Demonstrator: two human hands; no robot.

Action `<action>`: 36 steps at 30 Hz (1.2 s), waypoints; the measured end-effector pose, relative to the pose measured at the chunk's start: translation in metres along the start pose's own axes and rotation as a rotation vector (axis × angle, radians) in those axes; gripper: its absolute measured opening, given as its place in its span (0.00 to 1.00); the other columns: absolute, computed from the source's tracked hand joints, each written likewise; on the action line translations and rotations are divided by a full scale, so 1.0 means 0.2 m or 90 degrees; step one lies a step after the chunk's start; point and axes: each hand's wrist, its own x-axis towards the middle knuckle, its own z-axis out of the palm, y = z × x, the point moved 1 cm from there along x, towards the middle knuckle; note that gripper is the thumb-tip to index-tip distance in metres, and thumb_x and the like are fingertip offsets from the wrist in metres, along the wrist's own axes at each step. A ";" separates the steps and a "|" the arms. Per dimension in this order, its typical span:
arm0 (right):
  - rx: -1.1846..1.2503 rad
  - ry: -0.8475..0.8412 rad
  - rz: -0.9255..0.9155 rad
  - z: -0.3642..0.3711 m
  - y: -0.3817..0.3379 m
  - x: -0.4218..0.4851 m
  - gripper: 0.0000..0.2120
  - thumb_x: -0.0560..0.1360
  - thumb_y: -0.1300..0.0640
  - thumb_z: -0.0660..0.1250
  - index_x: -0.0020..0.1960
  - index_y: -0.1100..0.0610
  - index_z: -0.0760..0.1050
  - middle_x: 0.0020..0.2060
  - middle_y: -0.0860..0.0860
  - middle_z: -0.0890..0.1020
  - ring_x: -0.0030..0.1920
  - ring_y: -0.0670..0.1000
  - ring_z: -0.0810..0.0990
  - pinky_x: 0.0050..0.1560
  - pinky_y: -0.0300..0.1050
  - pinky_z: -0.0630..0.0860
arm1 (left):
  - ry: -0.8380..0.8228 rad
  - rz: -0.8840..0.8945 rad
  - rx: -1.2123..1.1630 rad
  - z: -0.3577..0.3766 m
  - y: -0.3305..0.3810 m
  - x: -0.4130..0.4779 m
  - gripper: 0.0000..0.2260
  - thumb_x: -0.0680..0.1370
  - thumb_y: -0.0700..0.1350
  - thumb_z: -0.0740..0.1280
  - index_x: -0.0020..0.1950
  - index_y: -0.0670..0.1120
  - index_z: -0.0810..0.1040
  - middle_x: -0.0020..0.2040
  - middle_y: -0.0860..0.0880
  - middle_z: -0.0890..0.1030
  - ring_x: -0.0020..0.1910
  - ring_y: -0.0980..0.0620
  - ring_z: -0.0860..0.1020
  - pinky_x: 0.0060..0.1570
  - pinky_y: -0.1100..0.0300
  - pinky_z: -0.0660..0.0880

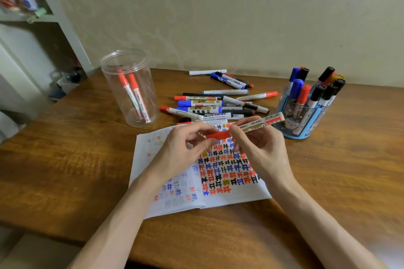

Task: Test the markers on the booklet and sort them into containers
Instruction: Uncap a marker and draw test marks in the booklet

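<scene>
Both hands hold one marker (pixel 260 123) just above the open booklet (pixel 229 199). The left hand (pixel 183 150) pinches its red cap (pixel 218 135) and the right hand (pixel 260 148) grips the barrel. The booklet lies on the worktop (pixel 65 159) (its page is full of coloured marks). Behind it is a pile of markers (pixel 218 105), between a clear jar (pixel 131 87) with two red ones and a blue holder (pixel 306 120).

clear round plastic jar (pixel 109 82): left on brown wooden table (pixel 65 170) | loose marker pile (pixel 205 105): middle, behind open paper booklet (pixel 240 194) | blue round pen cup (pixel 306 130): right
</scene>
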 end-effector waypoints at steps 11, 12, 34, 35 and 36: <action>0.070 -0.077 0.041 -0.04 0.06 0.01 0.18 0.83 0.49 0.67 0.50 0.64 0.84 0.39 0.58 0.86 0.42 0.60 0.85 0.51 0.63 0.82 | 0.003 -0.008 -0.030 0.01 0.01 -0.01 0.11 0.78 0.53 0.66 0.59 0.59 0.81 0.50 0.62 0.84 0.53 0.62 0.82 0.47 0.65 0.81; 0.065 -0.075 0.033 -0.03 0.06 0.01 0.17 0.84 0.51 0.67 0.50 0.64 0.84 0.39 0.57 0.86 0.42 0.60 0.85 0.51 0.63 0.82 | 0.007 -0.007 -0.036 0.01 0.01 -0.01 0.11 0.78 0.52 0.67 0.59 0.60 0.80 0.49 0.63 0.84 0.52 0.62 0.83 0.46 0.67 0.80; 0.046 0.016 0.016 -0.11 0.09 0.07 0.16 0.74 0.51 0.78 0.60 0.51 0.80 0.51 0.49 0.86 0.55 0.49 0.86 0.58 0.46 0.83 | 0.191 -0.053 -0.286 -0.12 0.03 0.02 0.08 0.79 0.46 0.73 0.55 0.43 0.84 0.45 0.47 0.85 0.46 0.50 0.82 0.51 0.57 0.78; 0.020 0.005 0.005 -0.11 0.10 0.07 0.15 0.75 0.52 0.78 0.60 0.52 0.81 0.51 0.48 0.86 0.55 0.48 0.86 0.58 0.46 0.83 | 0.207 -0.055 -0.306 -0.13 0.04 0.03 0.09 0.79 0.45 0.73 0.55 0.42 0.83 0.45 0.47 0.85 0.45 0.49 0.81 0.50 0.57 0.78; -0.004 -0.005 -0.005 -0.10 0.11 0.07 0.14 0.76 0.52 0.77 0.60 0.52 0.82 0.51 0.47 0.86 0.56 0.47 0.86 0.58 0.46 0.83 | 0.220 -0.055 -0.317 -0.13 0.05 0.04 0.09 0.79 0.45 0.73 0.56 0.41 0.83 0.45 0.47 0.85 0.44 0.50 0.81 0.47 0.59 0.79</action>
